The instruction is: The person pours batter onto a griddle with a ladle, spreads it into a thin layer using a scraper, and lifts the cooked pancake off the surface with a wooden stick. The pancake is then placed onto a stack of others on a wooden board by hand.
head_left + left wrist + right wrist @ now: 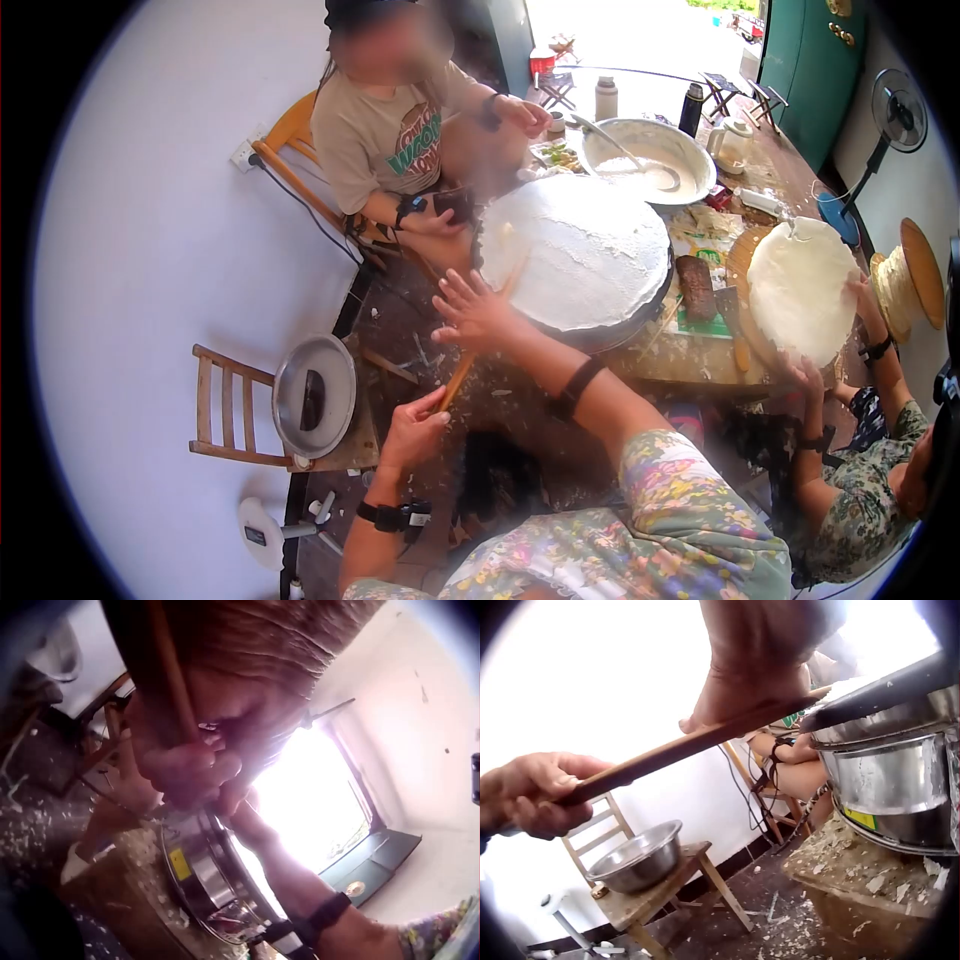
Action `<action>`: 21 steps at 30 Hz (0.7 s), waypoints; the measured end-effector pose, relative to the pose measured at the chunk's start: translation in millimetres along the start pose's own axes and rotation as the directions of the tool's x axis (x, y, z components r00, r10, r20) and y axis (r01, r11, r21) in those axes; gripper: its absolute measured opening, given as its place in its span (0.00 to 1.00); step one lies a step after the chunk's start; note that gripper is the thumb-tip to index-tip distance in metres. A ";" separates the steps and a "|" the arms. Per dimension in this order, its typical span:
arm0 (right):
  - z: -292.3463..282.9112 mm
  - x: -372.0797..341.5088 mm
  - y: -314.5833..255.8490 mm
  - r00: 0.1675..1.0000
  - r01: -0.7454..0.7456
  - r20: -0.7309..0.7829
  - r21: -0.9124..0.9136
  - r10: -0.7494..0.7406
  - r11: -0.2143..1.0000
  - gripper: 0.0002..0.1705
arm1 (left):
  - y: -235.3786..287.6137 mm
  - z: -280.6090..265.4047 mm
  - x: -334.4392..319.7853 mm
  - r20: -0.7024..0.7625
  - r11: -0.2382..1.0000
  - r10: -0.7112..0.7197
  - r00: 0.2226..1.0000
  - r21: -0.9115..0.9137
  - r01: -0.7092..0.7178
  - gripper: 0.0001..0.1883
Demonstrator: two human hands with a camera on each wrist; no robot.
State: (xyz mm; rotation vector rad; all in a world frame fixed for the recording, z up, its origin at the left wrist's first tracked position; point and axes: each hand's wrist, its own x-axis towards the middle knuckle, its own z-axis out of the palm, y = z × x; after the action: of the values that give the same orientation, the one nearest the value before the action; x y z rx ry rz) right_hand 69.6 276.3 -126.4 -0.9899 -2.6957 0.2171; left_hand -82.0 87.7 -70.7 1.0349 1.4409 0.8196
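Observation:
My left hand [415, 430] grips the near end of a long flat wooden stick [461, 380]. In the right wrist view, the fingers and thumb of the left hand [544, 791] wrap that end. With fingers spread, my right hand [475, 312] lies over the middle of the stick; its underside rests along the wood in the right wrist view. The stick's far end reaches over the edge of a round griddle [889, 776] with shiny metal sides. A white, rough-edged sheet of batter [580, 250] covers the griddle top.
Behind the griddle stands a big basin of batter [640, 150] with a ladle. Someone sits at the left [390, 150]; at the right another person's hands hold a round pale sheet [803, 290]. A metal basin [315, 395] sits on a wooden chair. Scraps litter the floor.

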 end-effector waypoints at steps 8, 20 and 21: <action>-3.0 3.2 3.5 0.888 0.125 -0.445 -0.006 -0.114 0.992 0.32 | -4.1 -73.1 59.9 0.040 0.904 0.214 0.976 0.371 -0.214 0.25; 26.7 6.1 8.8 0.848 -0.129 -0.528 -0.124 0.044 0.984 0.31 | -8.8 -98.3 101.4 0.169 0.988 0.008 0.986 0.148 -0.034 0.23; 27.7 1.4 5.3 0.849 -0.130 -0.527 -0.120 0.048 0.984 0.31 | -6.5 -96.3 93.8 0.181 0.993 -0.045 0.982 0.117 0.024 0.23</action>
State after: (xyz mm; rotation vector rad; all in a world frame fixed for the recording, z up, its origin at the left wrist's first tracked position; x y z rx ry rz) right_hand 63.7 279.8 -153.8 -1.0374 -2.1886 -0.2203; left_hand -177.2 178.5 -99.4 1.1384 1.3567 0.6052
